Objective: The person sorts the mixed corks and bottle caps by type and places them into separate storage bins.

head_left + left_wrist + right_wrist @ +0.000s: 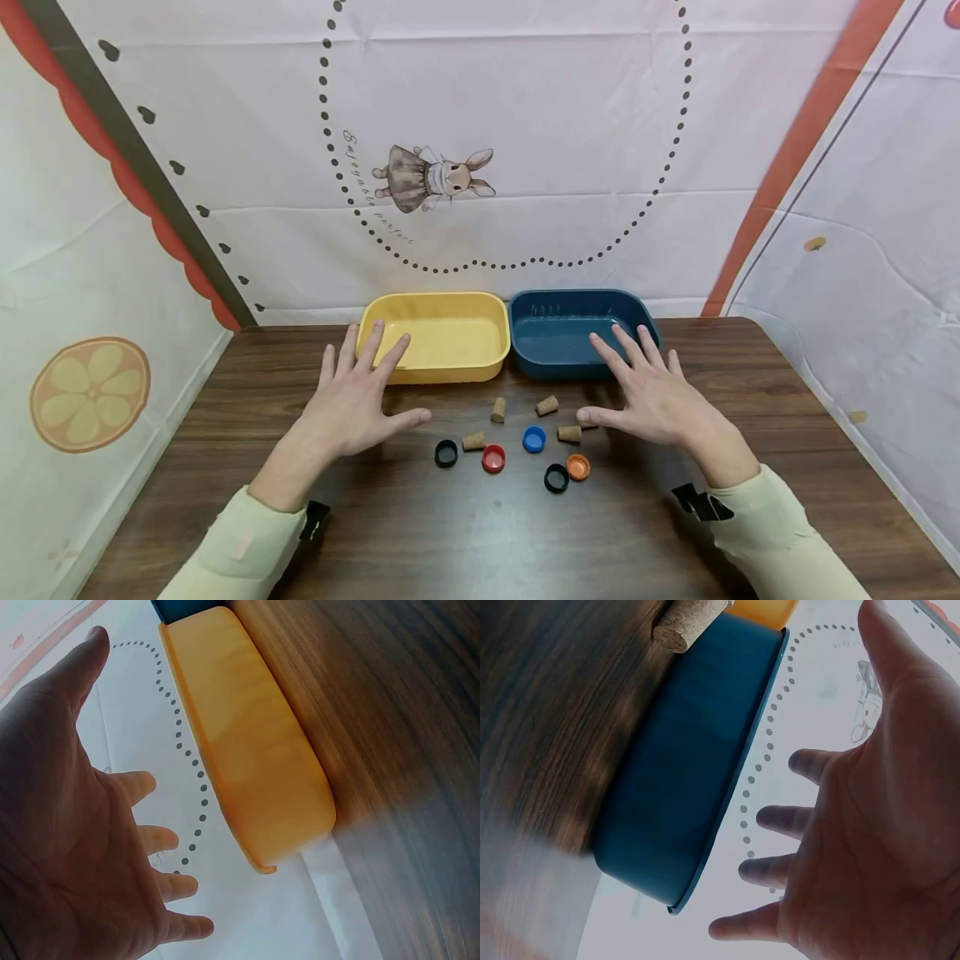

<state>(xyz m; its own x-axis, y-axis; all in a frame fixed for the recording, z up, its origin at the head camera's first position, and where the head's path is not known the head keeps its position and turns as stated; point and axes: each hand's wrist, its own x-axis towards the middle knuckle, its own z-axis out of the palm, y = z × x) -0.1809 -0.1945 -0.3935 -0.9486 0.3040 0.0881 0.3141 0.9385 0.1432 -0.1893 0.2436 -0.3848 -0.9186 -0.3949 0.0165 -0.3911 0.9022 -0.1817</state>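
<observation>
My left hand hovers with fingers spread above the table, its fingertips overlapping the near left corner of a yellow tray in the head view. On the other side, my right hand is likewise spread and holds nothing, near a dark blue tray. Between the hands lie several corks, among them one cork near the yellow tray and another cork by a black cap. A red cap, a blue cap, an orange cap and a second black cap lie around them. The right thumb partly hides a cork.
The two trays stand side by side at the back edge of the dark wood table. Behind them hangs a white printed cloth with a rabbit figure, and more cloth flanks the table on both sides.
</observation>
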